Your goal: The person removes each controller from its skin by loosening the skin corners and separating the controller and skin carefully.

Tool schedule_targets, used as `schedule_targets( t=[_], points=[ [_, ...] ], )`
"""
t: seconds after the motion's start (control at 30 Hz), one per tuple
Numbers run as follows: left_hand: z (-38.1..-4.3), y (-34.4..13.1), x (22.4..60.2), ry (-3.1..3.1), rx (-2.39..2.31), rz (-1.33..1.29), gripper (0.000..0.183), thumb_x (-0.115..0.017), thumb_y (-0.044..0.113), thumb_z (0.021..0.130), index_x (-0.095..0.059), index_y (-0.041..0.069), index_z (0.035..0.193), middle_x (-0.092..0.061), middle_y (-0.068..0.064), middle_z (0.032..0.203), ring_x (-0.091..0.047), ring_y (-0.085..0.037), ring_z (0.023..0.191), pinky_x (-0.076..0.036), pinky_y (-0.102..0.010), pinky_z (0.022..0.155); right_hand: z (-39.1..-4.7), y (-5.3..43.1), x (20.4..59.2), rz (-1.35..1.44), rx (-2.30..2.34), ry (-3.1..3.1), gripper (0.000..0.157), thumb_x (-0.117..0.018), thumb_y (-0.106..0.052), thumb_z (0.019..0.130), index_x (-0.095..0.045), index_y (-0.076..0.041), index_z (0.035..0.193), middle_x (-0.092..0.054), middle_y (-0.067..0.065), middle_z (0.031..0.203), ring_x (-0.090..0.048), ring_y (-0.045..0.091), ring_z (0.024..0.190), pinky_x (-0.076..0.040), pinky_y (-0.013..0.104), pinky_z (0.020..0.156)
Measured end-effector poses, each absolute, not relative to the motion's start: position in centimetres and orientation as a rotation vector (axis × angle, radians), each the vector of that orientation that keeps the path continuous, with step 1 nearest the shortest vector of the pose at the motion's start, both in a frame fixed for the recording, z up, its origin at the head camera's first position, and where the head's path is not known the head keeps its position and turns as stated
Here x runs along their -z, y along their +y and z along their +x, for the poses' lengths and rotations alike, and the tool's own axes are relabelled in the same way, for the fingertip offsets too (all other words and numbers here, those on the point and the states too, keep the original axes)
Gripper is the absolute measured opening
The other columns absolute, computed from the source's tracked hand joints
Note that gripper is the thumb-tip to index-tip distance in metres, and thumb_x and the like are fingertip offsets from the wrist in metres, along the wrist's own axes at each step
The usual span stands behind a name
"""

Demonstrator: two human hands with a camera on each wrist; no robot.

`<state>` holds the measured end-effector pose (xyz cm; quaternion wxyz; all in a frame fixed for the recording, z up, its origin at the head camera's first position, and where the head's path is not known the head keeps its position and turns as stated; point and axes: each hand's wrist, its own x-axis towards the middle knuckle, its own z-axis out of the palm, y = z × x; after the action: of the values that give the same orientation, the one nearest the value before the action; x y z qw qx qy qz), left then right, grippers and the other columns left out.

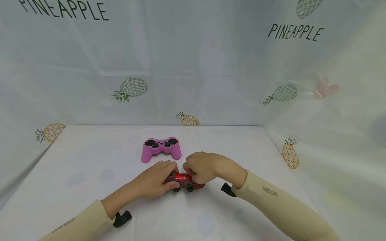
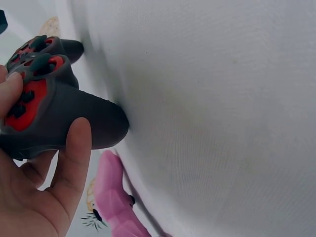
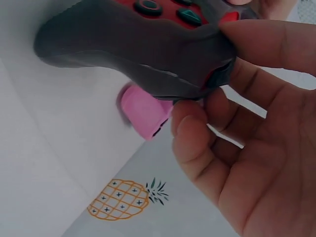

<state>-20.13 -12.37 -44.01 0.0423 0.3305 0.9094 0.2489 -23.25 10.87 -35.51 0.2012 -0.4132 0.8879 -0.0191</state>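
- Red-and-dark-grey gamepad (image 1: 183,176) sits on the tabletop (image 1: 241,150), between the two hands; long axis runs roughly left to right across the person's front.
- Left hand (image 1: 158,179) grips the gamepad's left end; right hand (image 1: 205,165) pinches its right end near the shoulder. Neither hand is nearer: both are in contact, one per end.
- Attitude: gamepad stands tilted, grips down, stick face toward the person, glossy red top edge upward between the hands.
- Pink gamepad (image 1: 161,144) lies just beyond the hands, a little to the left, grips toward the person; neither hand touches it.
- Left wrist view adds: the thumb rests on the red face by the D-pad (image 2: 23,103), a finger supports the grip from behind, and the grip's tip meets the tabletop. The head view hides that contact behind the left hand.
- Right wrist view adds: circle button (image 3: 148,7) and triangle button (image 3: 189,16), with thumb and fingers closed about the dark shoulder edge. The head view shows only the back of this hand.
- Judgement: the dark grey part looks like a soft sleeve over a red body; how fully it is seated cannot be told.
- Pineapple-print cloth (image 1: 211,67) hangs behind the tabletop.
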Motion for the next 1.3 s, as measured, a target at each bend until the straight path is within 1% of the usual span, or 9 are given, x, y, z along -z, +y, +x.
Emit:
schedule_targets(
  t=[0.17, 0.33, 0.57, 0.73, 0.83, 1.0, 1.17, 1.3],
  points=[
    [-20.0, -12.5, 44.0, 2.789, -0.76, 1.014, 0.026, -0.073, 0.046, 0.1, -0.055, 0.029, 0.108, -0.052, 0.017, 0.093, -0.049, -0.009, 0.09, -0.044, -0.031, 0.078, -23.0, 11.5, 35.9, -1.218, 0.107, 2.501, 0.021, -0.065, -0.004, 0.091, -0.057, -0.021, 0.08, -0.051, -0.008, 0.081, -0.049, 0.008, 0.074, -0.041, 0.025, 0.066],
    [-20.0, -12.5, 44.0, 2.794, -0.751, 0.997, 0.026, -0.074, 0.044, 0.099, -0.055, 0.03, 0.108, -0.051, 0.017, 0.093, -0.049, -0.009, 0.089, -0.044, -0.03, 0.078, -22.8, 11.8, 36.3, -1.243, 0.113, 2.532, 0.02, -0.064, -0.007, 0.097, -0.057, -0.021, 0.084, -0.049, -0.009, 0.082, -0.047, 0.007, 0.072, -0.041, 0.023, 0.065],
    [-20.0, -12.4, 44.1, 2.794, -0.755, 1.002, 0.025, -0.074, 0.044, 0.099, -0.056, 0.029, 0.108, -0.051, 0.017, 0.093, -0.049, -0.009, 0.089, -0.044, -0.03, 0.077, -22.6, 12.2, 36.3, -1.273, 0.093, 2.533, 0.014, -0.065, -0.011, 0.102, -0.061, -0.019, 0.091, -0.05, -0.01, 0.086, -0.05, 0.008, 0.078, -0.045, 0.023, 0.07],
    [-20.3, -12.5, 44.1, 2.788, -0.748, 1.006, 0.026, -0.072, 0.047, 0.1, -0.055, 0.029, 0.109, -0.051, 0.017, 0.093, -0.049, -0.009, 0.09, -0.044, -0.029, 0.077, -22.9, 13.2, 36.4, -1.297, 0.2, 2.51, 0.008, -0.068, -0.014, 0.105, -0.065, -0.018, 0.098, -0.052, -0.011, 0.092, -0.053, 0.006, 0.082, -0.048, 0.022, 0.075],
    [-20.4, -12.6, 44.1, 2.784, -0.745, 1.033, 0.027, -0.071, 0.048, 0.101, -0.055, 0.028, 0.109, -0.051, 0.017, 0.093, -0.049, -0.009, 0.089, -0.043, -0.03, 0.077, -23.2, 14.2, 36.5, -1.312, 0.305, 2.489, 0.007, -0.067, -0.012, 0.105, -0.069, -0.019, 0.103, -0.053, -0.012, 0.094, -0.054, 0.004, 0.085, -0.049, 0.022, 0.078],
    [-20.5, -12.6, 44.1, 2.781, -0.729, 1.063, 0.028, -0.072, 0.048, 0.101, -0.057, 0.026, 0.109, -0.052, 0.017, 0.094, -0.048, -0.009, 0.088, -0.043, -0.03, 0.076, -23.6, 15.0, 36.3, -1.358, 0.384, 2.461, 0.015, -0.067, -0.004, 0.104, -0.075, -0.016, 0.11, -0.061, -0.012, 0.098, -0.058, 0.003, 0.089, -0.052, 0.022, 0.083],
    [-20.4, -12.5, 44.3, 2.789, -0.719, 1.072, 0.028, -0.071, 0.049, 0.101, -0.056, 0.026, 0.109, -0.051, 0.017, 0.095, -0.048, -0.009, 0.088, -0.043, -0.029, 0.076, -23.8, 15.1, 35.8, -1.41, 0.376, 2.468, 0.015, -0.073, -0.001, 0.1, -0.079, -0.013, 0.106, -0.071, -0.007, 0.098, -0.062, 0.001, 0.089, -0.054, 0.02, 0.084],
    [-20.5, -12.5, 44.3, 2.804, -0.718, 1.076, 0.029, -0.07, 0.049, 0.101, -0.056, 0.026, 0.109, -0.05, 0.017, 0.095, -0.047, -0.009, 0.089, -0.043, -0.029, 0.076, -23.7, 15.3, 36.0, -1.555, 0.294, 2.531, 0.01, -0.076, -0.004, 0.097, -0.08, -0.012, 0.101, -0.072, -0.005, 0.094, -0.066, 0.002, 0.087, -0.055, 0.017, 0.082]
  ],
)
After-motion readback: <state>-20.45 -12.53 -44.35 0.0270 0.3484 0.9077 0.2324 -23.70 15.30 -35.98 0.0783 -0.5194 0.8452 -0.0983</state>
